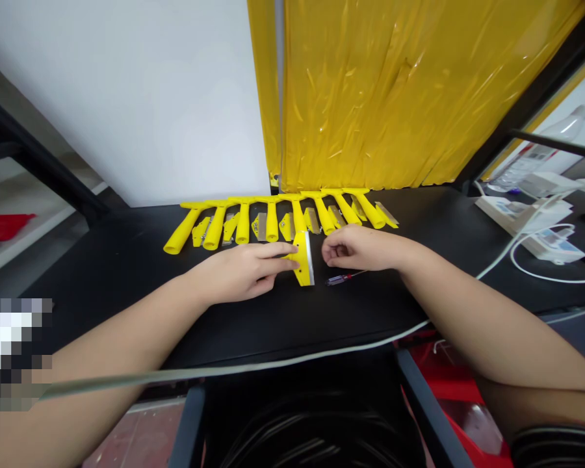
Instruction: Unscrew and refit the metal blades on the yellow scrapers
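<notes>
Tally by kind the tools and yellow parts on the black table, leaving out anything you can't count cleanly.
Yellow handles in the row: 8
Yellow bladed piece under the fingers of the left hand: 1
Screwdriver: 1
Total: 10
Left out: the small pieces among the handles, partly hidden and too crowded to count surely.

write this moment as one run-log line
left hand: touching yellow bladed piece | right hand: curled, nearby | screwdriver: on black tabletop | yellow handles: lined up behind
</notes>
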The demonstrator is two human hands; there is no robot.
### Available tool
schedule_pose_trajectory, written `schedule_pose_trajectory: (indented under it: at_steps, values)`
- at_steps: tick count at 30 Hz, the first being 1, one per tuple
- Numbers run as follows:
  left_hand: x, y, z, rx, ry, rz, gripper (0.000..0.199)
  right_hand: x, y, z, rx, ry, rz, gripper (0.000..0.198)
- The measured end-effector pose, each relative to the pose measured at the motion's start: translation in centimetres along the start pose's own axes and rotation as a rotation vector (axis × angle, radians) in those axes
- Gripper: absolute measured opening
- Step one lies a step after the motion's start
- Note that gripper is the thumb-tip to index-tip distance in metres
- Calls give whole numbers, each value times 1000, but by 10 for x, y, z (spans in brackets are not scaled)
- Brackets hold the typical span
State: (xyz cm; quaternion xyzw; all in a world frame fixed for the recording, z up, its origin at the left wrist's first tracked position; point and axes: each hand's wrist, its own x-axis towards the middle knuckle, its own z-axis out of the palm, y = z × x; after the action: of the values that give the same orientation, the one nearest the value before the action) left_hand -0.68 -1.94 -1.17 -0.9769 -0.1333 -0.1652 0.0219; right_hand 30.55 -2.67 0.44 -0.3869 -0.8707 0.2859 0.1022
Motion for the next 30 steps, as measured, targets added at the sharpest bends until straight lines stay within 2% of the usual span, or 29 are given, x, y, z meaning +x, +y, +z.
schedule_pose_trajectory:
  at_steps: [4, 7, 9, 14, 21, 26, 28, 30]
  values:
    - [2, 3, -1, -14, -16, 14, 43, 13, -5, 14, 174, 310, -158, 7]
    - [3, 5, -1, -23, -24, 57, 46, 22, -6, 26, 260, 403, -131, 7]
    - [4, 6, 0, -4, -23, 101, 47, 27, -6, 31, 368, 400, -84, 10]
    - [4, 9, 1, 94, -34, 159, 44, 31, -8, 34, 658, 282, 45, 19]
    - [5, 12, 0, 205, -89, 127, 47, 35, -14, 41, 937, 295, 136, 38]
    - [4, 12, -1, 141, -52, 89, 44, 33, -10, 34, 880, 285, 142, 41]
    - [4, 12, -1, 79, -30, 87, 41, 27, -5, 23, 685, 370, 115, 33]
    - [4, 11, 0, 17, -25, 81, 41, 17, 1, 10, 343, 468, 104, 17]
